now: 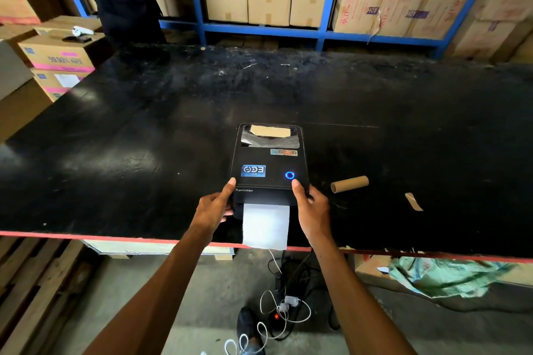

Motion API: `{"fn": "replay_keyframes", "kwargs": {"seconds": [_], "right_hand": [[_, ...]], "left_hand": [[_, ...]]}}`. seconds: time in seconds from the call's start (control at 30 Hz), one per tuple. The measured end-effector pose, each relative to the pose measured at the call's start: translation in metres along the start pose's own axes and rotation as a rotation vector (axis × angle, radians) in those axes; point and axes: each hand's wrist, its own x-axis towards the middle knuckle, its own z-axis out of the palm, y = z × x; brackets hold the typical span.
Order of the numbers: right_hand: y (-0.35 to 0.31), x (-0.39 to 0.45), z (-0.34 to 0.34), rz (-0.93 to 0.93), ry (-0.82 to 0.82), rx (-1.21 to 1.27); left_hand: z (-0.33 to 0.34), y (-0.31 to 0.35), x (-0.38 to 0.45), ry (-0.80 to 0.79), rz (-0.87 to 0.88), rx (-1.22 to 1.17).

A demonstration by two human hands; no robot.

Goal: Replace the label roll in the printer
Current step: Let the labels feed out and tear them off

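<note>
Printer [269, 163] with closed lid sits near the black table's [144, 130] front edge, left hand [215, 206] and right hand [311, 207] gripping its front corners, fingers wrapped around it, white label strip [266, 225] hanging out, empty cardboard core [349, 184] lying just right

Dim, warm indoor light. The glossy black tabletop [144, 130] carries broad soft sheens on its left half, perhaps from lamps overhead, though none is in view. The printer [269, 158] shows a small blue glow and pale glare across its top window. The paper strip [266, 226] looks nearly blown out. Wide-angle distortion bows the blue shelving [326, 32] and the tabletop's edges; corners appear soft, centre fairly sharp.
</note>
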Motion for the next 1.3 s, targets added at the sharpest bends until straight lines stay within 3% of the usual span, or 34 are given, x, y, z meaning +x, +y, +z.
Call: {"fn": "replay_keyframes", "kwargs": {"seconds": [1.3], "right_hand": [[-0.0035, -0.0033, 0.0006, 0.029, 0.007, 0.036]], "left_hand": [[-0.003, -0.0084, 0.007, -0.025, 0.043, -0.017]]}}
